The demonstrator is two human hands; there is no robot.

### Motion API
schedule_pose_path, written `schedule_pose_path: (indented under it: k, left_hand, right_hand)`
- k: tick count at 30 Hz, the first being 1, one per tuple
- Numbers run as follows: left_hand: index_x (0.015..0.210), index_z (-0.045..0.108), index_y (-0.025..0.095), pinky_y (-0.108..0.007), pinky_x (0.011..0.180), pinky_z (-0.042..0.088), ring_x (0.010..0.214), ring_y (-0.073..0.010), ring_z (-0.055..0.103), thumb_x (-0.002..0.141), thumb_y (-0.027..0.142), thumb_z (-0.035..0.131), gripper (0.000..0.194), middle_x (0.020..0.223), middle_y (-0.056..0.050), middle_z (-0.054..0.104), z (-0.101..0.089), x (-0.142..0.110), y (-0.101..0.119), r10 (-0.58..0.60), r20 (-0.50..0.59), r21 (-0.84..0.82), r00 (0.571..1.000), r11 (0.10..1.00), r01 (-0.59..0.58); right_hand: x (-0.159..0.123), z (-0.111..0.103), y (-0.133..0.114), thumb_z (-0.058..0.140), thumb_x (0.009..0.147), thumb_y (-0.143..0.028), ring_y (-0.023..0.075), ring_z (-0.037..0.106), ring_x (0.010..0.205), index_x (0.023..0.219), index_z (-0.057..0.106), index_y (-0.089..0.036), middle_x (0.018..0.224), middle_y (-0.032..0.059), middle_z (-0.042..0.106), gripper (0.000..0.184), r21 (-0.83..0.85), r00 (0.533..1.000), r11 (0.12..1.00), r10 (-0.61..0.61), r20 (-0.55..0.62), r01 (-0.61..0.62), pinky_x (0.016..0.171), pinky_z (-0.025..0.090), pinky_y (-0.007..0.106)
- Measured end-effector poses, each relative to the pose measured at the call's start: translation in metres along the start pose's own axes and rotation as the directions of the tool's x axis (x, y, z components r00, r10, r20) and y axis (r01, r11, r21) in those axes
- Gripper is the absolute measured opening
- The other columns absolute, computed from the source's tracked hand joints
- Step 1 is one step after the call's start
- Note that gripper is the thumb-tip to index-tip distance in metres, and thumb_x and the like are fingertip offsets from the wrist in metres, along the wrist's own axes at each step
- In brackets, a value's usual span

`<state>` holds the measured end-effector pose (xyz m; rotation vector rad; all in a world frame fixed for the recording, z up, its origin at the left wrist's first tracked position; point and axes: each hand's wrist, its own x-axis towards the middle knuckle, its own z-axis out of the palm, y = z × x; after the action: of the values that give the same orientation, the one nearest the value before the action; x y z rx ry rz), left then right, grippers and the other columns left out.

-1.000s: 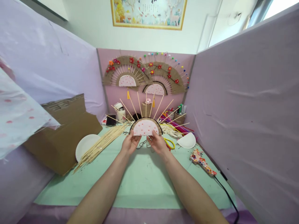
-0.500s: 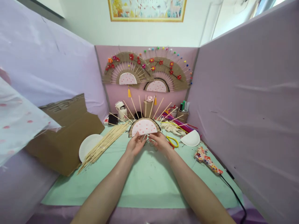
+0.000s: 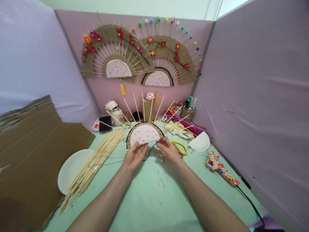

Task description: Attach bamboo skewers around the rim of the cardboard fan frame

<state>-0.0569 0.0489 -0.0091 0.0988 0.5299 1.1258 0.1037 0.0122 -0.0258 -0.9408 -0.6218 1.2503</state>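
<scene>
A small half-round cardboard fan (image 3: 145, 134) with a pink-dotted white centre and a black trim along its curve stands tilted over the table, thin bamboo sticks spreading from its arc. My left hand (image 3: 135, 156) grips its straight lower edge, thumb in front and fingers behind. At the fan's lower right corner, my right hand (image 3: 168, 150) has its curled fingers against the edge; the exact contact is partly hidden. A thin black cord (image 3: 149, 152) hangs in a curve below the fan between my hands.
Bamboo sticks (image 3: 96, 164) lie across a white paper plate (image 3: 64, 167), beside brown cardboard (image 3: 36, 154). Right are yellow-handled scissors (image 3: 182, 147), a half plate (image 3: 201, 142) and a flower-patterned glue gun (image 3: 222, 169) with cable. Two decorated fans (image 3: 101, 35) hang on the back panel.
The view has tipped down and come closer. The fan now tilts, its left side lower. My right fingers have shifted to its right corner, and more of the black cord shows.
</scene>
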Motion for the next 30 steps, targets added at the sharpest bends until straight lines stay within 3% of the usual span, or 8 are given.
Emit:
schedule_pose_path:
  k: [6, 11, 15, 21, 25, 30]
  left_hand:
    - [0.104, 0.059, 0.016, -0.039, 0.095, 0.049, 0.104, -0.0198, 0.063, 0.088, 0.007, 0.043, 0.025, 0.098, -0.009, 0.071, -0.016, 0.004, -0.006, -0.115, -0.083, -0.056, 0.99, 0.992, 0.11]
    - [0.111, 0.058, 0.019, -0.039, 0.099, 0.046, 0.104, -0.0185, 0.063, 0.088, 0.007, 0.042, 0.03, 0.098, -0.008, 0.072, -0.021, 0.009, -0.009, -0.131, -0.124, -0.086, 0.984, 0.989, 0.121]
    - [0.115, 0.056, 0.021, -0.036, 0.098, 0.046, 0.102, -0.0165, 0.064, 0.089, 0.007, 0.04, 0.034, 0.098, -0.007, 0.072, -0.021, 0.011, -0.011, -0.162, -0.121, -0.094, 0.979, 0.984, 0.151]
    - [0.113, 0.058, 0.019, -0.038, 0.099, 0.046, 0.101, -0.0174, 0.064, 0.089, 0.008, 0.041, 0.031, 0.095, -0.007, 0.072, -0.023, 0.01, -0.012, -0.149, -0.14, -0.056, 0.979, 0.988, 0.143]
    - [0.119, 0.056, 0.021, -0.038, 0.098, 0.046, 0.102, -0.0181, 0.064, 0.091, 0.012, 0.039, 0.034, 0.098, -0.008, 0.071, -0.028, 0.01, -0.014, -0.157, -0.143, -0.052, 0.977, 0.987, 0.151]
    - [0.127, 0.05, 0.022, -0.04, 0.096, 0.047, 0.101, -0.0199, 0.064, 0.091, 0.014, 0.037, 0.038, 0.101, -0.011, 0.07, -0.036, 0.009, -0.012, -0.153, -0.156, -0.054, 0.976, 0.988, 0.147]
  right_hand:
    - [0.007, -0.004, -0.004, 0.073, 0.066, -0.044, 0.0127, 0.061, 0.07, 0.084, 0.067, -0.019, 0.082, 0.0024, 0.066, 0.032, 0.175, 0.987, 0.984, 0.034, -0.158, -0.006, 0.055, 0.051, 0.021]
    - [0.01, -0.009, -0.004, 0.076, 0.064, -0.036, 0.0101, 0.055, 0.061, 0.072, 0.067, -0.016, 0.067, -0.0003, 0.06, 0.024, 0.077, 0.964, 0.996, -0.012, -0.265, 0.033, 0.05, 0.048, 0.019]
    - [0.008, -0.007, -0.005, 0.077, 0.062, -0.033, 0.0087, 0.051, 0.055, 0.064, 0.063, -0.016, 0.062, -0.0018, 0.057, 0.022, 0.069, 0.96, 0.997, -0.019, -0.281, 0.04, 0.049, 0.045, 0.019]
    - [0.007, -0.007, -0.011, 0.076, 0.061, -0.03, 0.0092, 0.054, 0.061, 0.081, 0.063, -0.02, 0.074, -0.0027, 0.061, 0.026, 0.153, 0.961, 0.988, 0.042, -0.275, 0.0, 0.05, 0.044, 0.019]
    - [0.007, -0.007, -0.008, 0.076, 0.06, -0.029, 0.0088, 0.053, 0.06, 0.067, 0.055, -0.018, 0.065, -0.0041, 0.057, 0.024, 0.176, 0.943, 0.984, 0.064, -0.327, -0.006, 0.051, 0.042, 0.018]
    - [0.001, -0.003, -0.009, 0.074, 0.064, -0.03, 0.0104, 0.057, 0.064, 0.075, 0.058, -0.02, 0.072, -0.0023, 0.06, 0.022, 0.165, 0.967, 0.985, 0.081, -0.242, -0.041, 0.06, 0.046, 0.022]
